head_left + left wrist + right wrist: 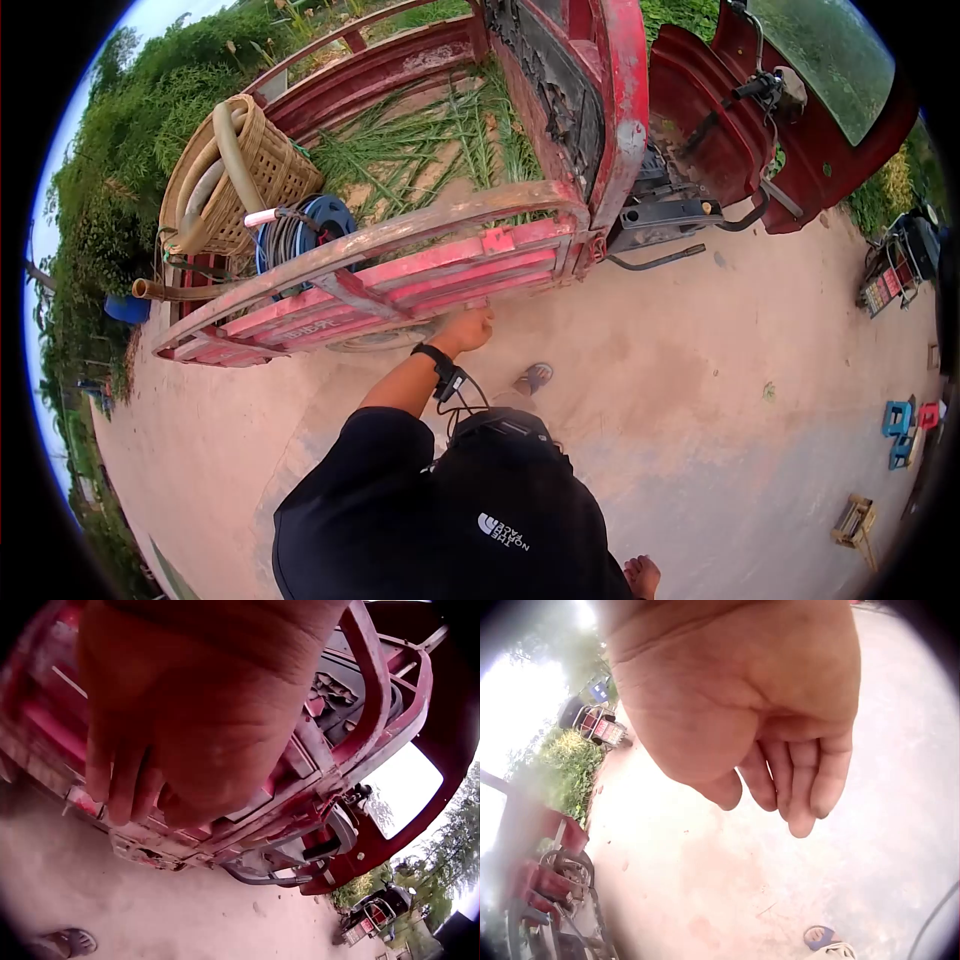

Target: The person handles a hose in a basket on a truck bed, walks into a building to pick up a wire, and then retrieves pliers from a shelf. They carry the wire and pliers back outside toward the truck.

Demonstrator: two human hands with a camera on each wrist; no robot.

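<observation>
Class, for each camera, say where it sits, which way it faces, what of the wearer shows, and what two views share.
Head: on the head, facing forward and down at a red metal open-bed cargo vehicle; shows a black short-sleeved shirt, left hand, right hand, dark-sandalled foot.
Left wrist: on that wrist, facing the cargo vehicle's side; shows the left hand and a foot.
Right wrist: on that wrist, facing pale ground; shows the right hand and a foot.
Both wrist views share the cargo vehicle.

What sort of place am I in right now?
Probably an outdoor yard or lane in the countryside: a red cargo cart with cut green stalks in its bed stands on pale ground, and leafy bushes grow behind.
</observation>
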